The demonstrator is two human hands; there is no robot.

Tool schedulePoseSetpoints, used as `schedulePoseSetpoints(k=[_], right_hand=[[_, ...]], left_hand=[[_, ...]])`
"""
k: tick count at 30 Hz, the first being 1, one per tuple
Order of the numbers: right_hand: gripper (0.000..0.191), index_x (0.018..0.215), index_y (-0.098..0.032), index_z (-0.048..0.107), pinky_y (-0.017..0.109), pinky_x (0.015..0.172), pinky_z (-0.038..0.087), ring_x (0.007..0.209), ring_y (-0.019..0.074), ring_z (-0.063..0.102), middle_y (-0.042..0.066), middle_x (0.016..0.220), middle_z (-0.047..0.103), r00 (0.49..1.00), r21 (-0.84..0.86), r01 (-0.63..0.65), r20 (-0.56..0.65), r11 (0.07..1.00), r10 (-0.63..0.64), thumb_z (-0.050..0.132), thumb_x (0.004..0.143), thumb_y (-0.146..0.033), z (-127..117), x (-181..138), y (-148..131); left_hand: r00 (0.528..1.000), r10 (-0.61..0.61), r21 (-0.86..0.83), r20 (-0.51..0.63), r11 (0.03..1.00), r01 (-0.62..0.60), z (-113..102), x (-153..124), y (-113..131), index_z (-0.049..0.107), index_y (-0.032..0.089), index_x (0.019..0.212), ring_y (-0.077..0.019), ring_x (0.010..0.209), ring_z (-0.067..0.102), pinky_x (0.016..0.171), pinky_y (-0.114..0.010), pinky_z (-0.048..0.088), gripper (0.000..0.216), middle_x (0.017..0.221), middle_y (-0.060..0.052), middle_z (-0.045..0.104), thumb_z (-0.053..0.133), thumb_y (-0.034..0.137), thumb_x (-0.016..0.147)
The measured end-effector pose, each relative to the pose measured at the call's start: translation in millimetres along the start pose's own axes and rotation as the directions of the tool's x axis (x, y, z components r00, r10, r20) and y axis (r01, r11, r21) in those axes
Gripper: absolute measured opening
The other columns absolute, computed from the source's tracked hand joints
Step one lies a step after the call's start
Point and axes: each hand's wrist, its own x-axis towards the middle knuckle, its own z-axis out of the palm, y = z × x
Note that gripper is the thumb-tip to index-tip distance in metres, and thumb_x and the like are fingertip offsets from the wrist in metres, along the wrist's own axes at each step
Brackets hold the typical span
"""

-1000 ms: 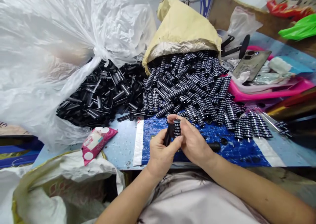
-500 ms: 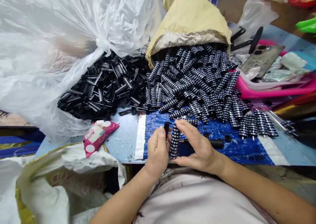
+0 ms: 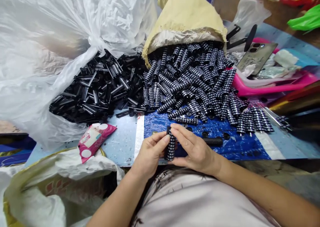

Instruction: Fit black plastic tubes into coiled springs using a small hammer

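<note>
My right hand [image 3: 197, 152] holds an upright black tube with white checks [image 3: 171, 148], its thumb at the lower end and its fingers at the top. My left hand [image 3: 149, 153] pinches a narrow black plastic piece [image 3: 165, 152] against the tube's left side. How far the two are joined is hidden by the fingers. Behind my hands lies a large pile of similar checked tubes [image 3: 190, 83]. Left of that pile is a heap of loose black plastic pieces [image 3: 107, 83]. A black-handled tool [image 3: 213, 141] lies just beyond my right hand, partly covered.
A blue mat [image 3: 240, 147] covers part of the light-blue table. A yellow sack [image 3: 187, 13] and a clear plastic bag [image 3: 75, 17] stand behind. A pink packet [image 3: 96, 142] lies left, above an open white sack [image 3: 32, 190]. A phone [image 3: 257, 57] and pink tray [image 3: 272, 89] are right.
My left hand has brought the black piece from apart at the left onto the checked tube's side. Both hands appear slightly further left, along with the whole view.
</note>
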Motion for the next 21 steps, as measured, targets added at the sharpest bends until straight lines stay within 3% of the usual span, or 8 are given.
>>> schedulePoseSetpoints(k=[4, 7, 9, 12, 14, 16, 19, 21], right_hand=[[0.102, 0.156, -0.005, 0.024, 0.053, 0.113, 0.043, 0.142, 0.0365, 0.042, 0.027, 0.146, 0.047, 0.998, -0.026, -0.044, 0.043, 0.999, 0.045, 0.072, 0.083, -0.058, -4.0, -3.3, 2.4], [0.062, 0.141, -0.009, 0.049, 0.051, 0.103, 0.050, 0.126, 0.0344, 0.056, 0.021, 0.131, 0.061, 0.984, -0.190, -0.115, 0.115, 0.975, 0.139, 0.068, 0.092, -0.044, -5.2, -10.5, 6.7], [0.024, 0.117, -0.013, 0.064, 0.044, 0.087, 0.054, 0.101, 0.0281, 0.065, 0.014, 0.108, 0.069, 0.961, -0.326, -0.135, 0.185, 0.936, 0.204, 0.060, 0.097, -0.026, -4.8, -16.4, 8.8], [0.014, 0.103, -0.013, 0.065, 0.038, 0.075, 0.053, 0.082, 0.0237, 0.064, 0.010, 0.090, 0.067, 0.951, -0.409, -0.144, 0.194, 0.901, 0.240, 0.054, 0.099, -0.018, -6.1, -19.6, 8.3], [0.015, 0.108, -0.011, 0.063, 0.035, 0.075, 0.053, 0.082, 0.0227, 0.064, 0.011, 0.091, 0.066, 0.964, -0.367, -0.167, 0.132, 0.915, 0.229, 0.052, 0.099, -0.016, -8.7, -15.3, 6.0], [0.019, 0.115, -0.011, 0.060, 0.032, 0.076, 0.053, 0.082, 0.0207, 0.065, 0.010, 0.093, 0.065, 0.976, -0.267, -0.184, 0.066, 0.946, 0.209, 0.051, 0.099, -0.014, -10.3, -7.2, 3.2], [0.024, 0.122, -0.013, 0.058, 0.029, 0.076, 0.054, 0.081, 0.0188, 0.066, 0.008, 0.093, 0.067, 0.988, -0.199, -0.141, 0.027, 0.970, 0.150, 0.050, 0.099, -0.013, -6.0, 5.4, 0.2], [0.022, 0.119, -0.013, 0.060, 0.029, 0.071, 0.055, 0.077, 0.0183, 0.066, 0.007, 0.089, 0.067, 0.985, -0.262, -0.101, 0.112, 0.960, 0.134, 0.049, 0.100, -0.016, -0.1, 11.1, -0.9]], left_hand=[[0.996, -0.082, -0.015, -0.025, 0.997, 0.082, -11.0, 0.8, 0.9, 0.070, 0.018, 0.098, -0.0157, 0.063, 0.067, 0.062, -0.028, 0.054, 0.040, 0.077, -0.002, 0.072, 0.086, 0.041, 0.070], [0.978, 0.165, 0.186, -0.126, 0.972, -0.140, -30.2, 3.2, -2.7, 0.069, 0.018, 0.100, -0.0141, 0.066, 0.067, 0.067, -0.027, 0.053, 0.039, 0.082, -0.001, 0.072, 0.083, 0.042, 0.073], [0.919, 0.369, 0.443, -0.141, 0.853, -0.275, -49.1, 3.9, -1.5, 0.070, 0.018, 0.101, -0.0151, 0.074, 0.067, 0.074, -0.028, 0.052, 0.033, 0.088, -0.002, 0.073, 0.077, 0.039, 0.078], [0.858, 0.507, 0.795, -0.081, 0.552, -0.251, -77.3, 3.4, 5.7, 0.072, 0.019, 0.100, -0.0173, 0.079, 0.064, 0.076, -0.030, 0.048, 0.023, 0.090, -0.003, 0.074, 0.069, 0.035, 0.084], [0.876, 0.480, 0.910, -0.037, 0.378, -0.169, -90.1, 3.6, 11.3, 0.074, 0.019, 0.097, -0.0178, 0.078, 0.062, 0.074, -0.030, 0.046, 0.020, 0.087, -0.003, 0.072, 0.070, 0.032, 0.082], [0.918, 0.396, 0.943, -0.023, 0.314, -0.112, -96.5, 5.0, 15.8, 0.075, 0.020, 0.094, -0.0172, 0.074, 0.060, 0.070, -0.029, 0.043, 0.021, 0.081, -0.002, 0.069, 0.075, 0.033, 0.078], [0.971, 0.241, 0.923, -0.013, 0.377, -0.081, -99.1, 9.3, 19.2, 0.075, 0.020, 0.090, -0.0136, 0.063, 0.051, 0.059, -0.026, 0.037, 0.027, 0.068, 0.003, 0.059, 0.079, 0.041, 0.074], [0.982, 0.186, 0.901, 0.002, 0.425, -0.082, -99.9, 12.9, 19.8, 0.073, 0.019, 0.088, -0.0118, 0.058, 0.045, 0.054, -0.024, 0.033, 0.030, 0.062, 0.005, 0.053, 0.078, 0.045, 0.074]])
